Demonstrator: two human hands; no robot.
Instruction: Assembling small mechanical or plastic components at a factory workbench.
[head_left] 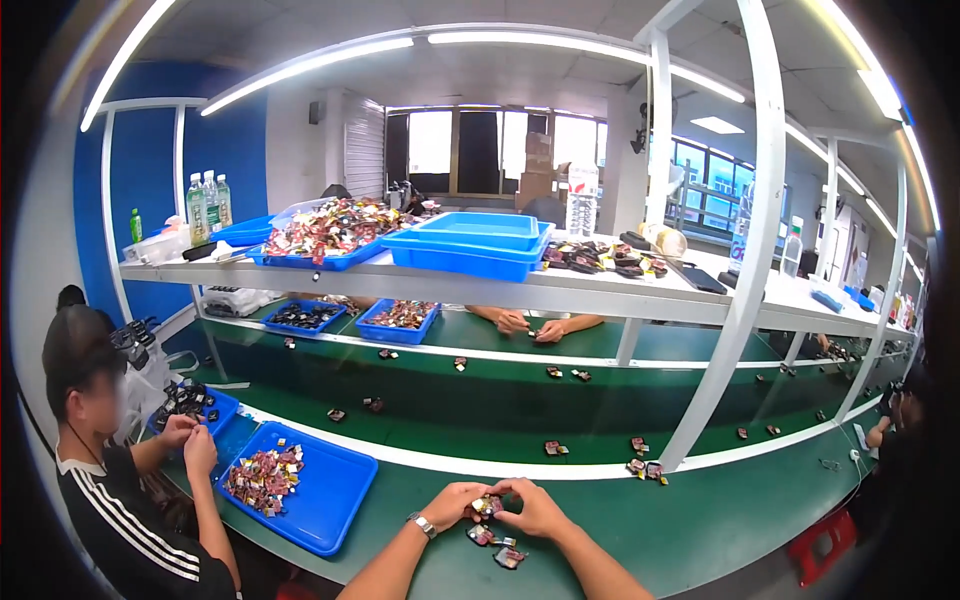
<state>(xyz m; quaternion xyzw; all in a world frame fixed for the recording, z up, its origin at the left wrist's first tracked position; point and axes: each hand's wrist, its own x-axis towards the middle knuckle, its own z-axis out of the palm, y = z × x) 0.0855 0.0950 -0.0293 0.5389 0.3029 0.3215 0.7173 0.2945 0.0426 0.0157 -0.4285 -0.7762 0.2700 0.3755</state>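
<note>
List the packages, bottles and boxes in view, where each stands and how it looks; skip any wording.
Bottles: top shelf, far left; three clear, upright, with white and green labels.
Green bottle: left of them; small.
Cardboard boxes: stacked by the far window; brown.
Small packets: in the blue tray at lower left; multicoloured.
Packet: between left hand and right hand; small, colourful.

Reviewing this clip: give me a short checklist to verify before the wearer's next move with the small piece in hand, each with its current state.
1. Both hands on the piece: left hand and right hand meet around the small colourful piece: ok.
2. Piece seated or aligned: too small, cannot tell.
3. Spare pieces within reach on the green table: ok.
4. Neighbour's blue tray apart from the hands: ok.
5. Conveyor belt moving: cannot tell.
</note>
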